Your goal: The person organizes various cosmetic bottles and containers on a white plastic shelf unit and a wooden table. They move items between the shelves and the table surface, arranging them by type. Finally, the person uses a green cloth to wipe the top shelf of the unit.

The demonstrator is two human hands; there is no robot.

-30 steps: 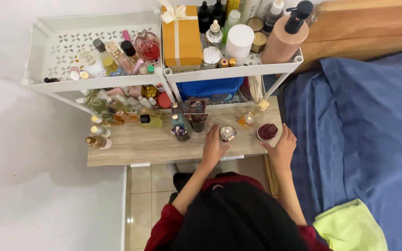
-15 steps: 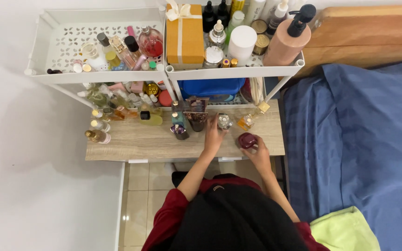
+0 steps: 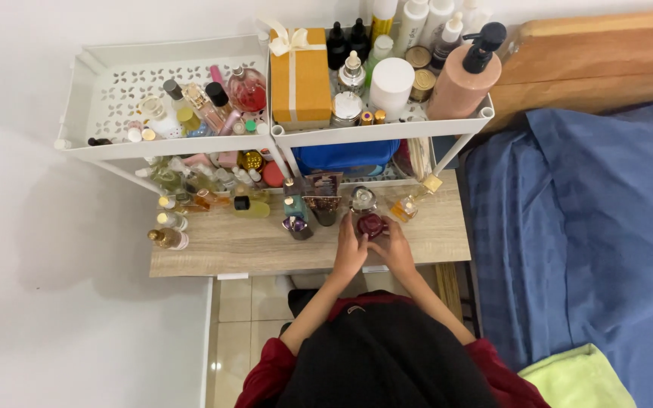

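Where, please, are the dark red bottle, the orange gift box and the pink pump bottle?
dark red bottle [image 3: 371, 224], head view, its rounded top.
orange gift box [image 3: 301, 79], head view, its top face.
pink pump bottle [image 3: 463, 88], head view, its body.

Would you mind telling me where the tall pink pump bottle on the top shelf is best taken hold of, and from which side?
Grip the pink pump bottle around its wide body, below the black pump head. Come from its right, the bed side: the white jar and small tins crowd its left. The body is broad, so the fingers should probably wrap well around it; the narrow pump neck looks a poor hold.
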